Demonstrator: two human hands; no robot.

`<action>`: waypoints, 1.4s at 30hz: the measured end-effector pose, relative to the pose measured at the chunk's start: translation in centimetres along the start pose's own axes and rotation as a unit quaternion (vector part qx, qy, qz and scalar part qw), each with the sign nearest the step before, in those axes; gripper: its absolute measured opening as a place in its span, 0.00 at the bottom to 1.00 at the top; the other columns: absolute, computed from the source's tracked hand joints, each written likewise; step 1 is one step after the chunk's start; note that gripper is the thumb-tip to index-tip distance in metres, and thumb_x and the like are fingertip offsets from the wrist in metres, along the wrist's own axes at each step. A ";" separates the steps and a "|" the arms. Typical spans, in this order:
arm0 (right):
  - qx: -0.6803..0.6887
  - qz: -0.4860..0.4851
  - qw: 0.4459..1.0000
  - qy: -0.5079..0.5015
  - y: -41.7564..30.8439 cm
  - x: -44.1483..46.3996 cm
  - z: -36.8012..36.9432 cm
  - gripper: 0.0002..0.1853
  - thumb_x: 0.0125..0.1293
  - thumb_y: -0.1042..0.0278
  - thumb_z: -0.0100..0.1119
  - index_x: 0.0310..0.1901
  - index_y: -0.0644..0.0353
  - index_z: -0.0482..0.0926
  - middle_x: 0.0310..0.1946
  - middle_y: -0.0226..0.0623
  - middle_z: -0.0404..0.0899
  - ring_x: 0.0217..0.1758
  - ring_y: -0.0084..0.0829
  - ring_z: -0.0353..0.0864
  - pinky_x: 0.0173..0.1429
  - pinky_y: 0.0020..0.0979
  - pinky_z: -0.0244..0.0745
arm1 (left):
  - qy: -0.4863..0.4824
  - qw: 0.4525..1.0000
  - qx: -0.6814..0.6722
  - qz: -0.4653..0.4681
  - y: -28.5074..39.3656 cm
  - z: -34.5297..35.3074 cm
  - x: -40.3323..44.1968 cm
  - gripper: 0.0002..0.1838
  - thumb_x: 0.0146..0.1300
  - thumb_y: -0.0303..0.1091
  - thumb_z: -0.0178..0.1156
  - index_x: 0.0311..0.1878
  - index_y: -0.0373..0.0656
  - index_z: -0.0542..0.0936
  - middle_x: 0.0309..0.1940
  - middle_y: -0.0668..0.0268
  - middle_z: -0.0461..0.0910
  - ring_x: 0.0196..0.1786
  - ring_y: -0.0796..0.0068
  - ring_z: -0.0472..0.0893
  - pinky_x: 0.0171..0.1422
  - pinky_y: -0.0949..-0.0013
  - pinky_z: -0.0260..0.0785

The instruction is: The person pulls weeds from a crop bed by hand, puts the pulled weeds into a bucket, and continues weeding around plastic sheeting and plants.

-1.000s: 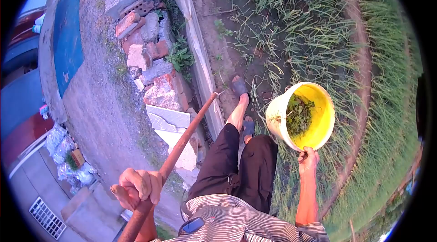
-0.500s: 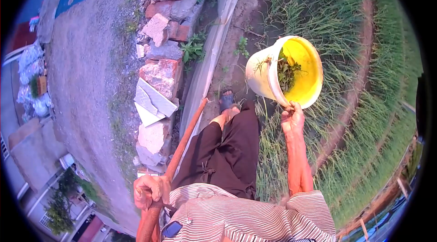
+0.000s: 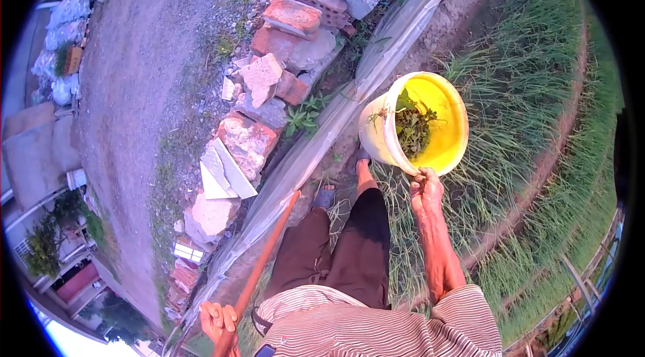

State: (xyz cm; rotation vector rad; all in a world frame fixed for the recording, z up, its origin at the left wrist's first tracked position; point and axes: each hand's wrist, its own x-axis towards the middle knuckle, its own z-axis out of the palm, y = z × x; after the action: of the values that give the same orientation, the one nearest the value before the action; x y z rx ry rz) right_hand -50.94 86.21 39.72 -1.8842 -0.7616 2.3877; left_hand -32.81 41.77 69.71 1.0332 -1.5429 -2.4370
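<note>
A yellow-lined bucket [image 3: 451, 118], pale on the outside, hangs tilted at the right of centre with loose green weeds [image 3: 413, 130] inside. My right hand [image 3: 426, 190] is closed on its rim at the near side. At the lower left my left hand [image 3: 219, 322] wraps round a long reddish-brown wooden pole [image 3: 265, 253]. The pole slants up and to the right, its far tip beside the plastic sheet.
Stacked bricks and broken concrete [image 3: 272, 55] line a gravel path [image 3: 131, 88] on the left. A plastic sheet [image 3: 322, 132] runs diagonally past my feet. Green grassy plants [image 3: 524, 68] fill the right side. Bagged items [image 3: 64, 55] lie at far left.
The view has turned, so the brick row and sheet slant more. My feet have changed places in a step. My left hand and the pole sit lower; both hands keep their holds.
</note>
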 end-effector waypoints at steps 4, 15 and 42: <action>-0.108 -0.029 0.992 -0.065 -3.5 2.4 8.6 0.09 0.62 0.74 0.60 0.43 0.62 0.72 0.28 0.30 0.74 0.22 0.17 0.71 0.19 0.19 0.65 | 0.142 0.987 -0.081 0.010 -0.3 -0.4 0.0 0.21 0.82 0.45 0.35 0.35 0.44 0.70 0.15 0.73 0.65 0.12 0.75 0.67 0.30 0.64 0.65; -0.252 -0.137 0.918 -0.275 -5.2 8.1 39.7 0.13 0.60 0.70 0.66 0.41 0.63 0.73 0.27 0.30 0.76 0.22 0.19 0.71 0.22 0.23 0.66 | 0.297 0.928 -0.215 0.065 -2.1 -2.0 -1.7 0.20 0.81 0.43 0.39 0.33 0.48 0.71 0.19 0.75 0.70 0.14 0.80 0.63 0.28 0.67 0.58; -0.261 0.028 0.889 -0.375 -5.8 15.0 45.0 0.32 0.73 0.42 0.48 0.63 0.64 0.69 0.51 0.51 0.78 0.46 0.45 0.81 0.45 0.43 0.80 | 0.349 0.869 -0.338 -0.096 -0.9 -7.5 -8.8 0.08 0.74 0.34 0.46 0.37 0.49 0.72 0.24 0.74 0.66 0.25 0.83 0.67 0.32 0.70 0.65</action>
State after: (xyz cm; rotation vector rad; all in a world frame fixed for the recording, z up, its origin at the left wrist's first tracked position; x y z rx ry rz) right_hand -98.04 79.32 35.40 -0.9797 -1.5230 3.2033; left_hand -21.50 39.93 71.36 1.6503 -0.3343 -2.0360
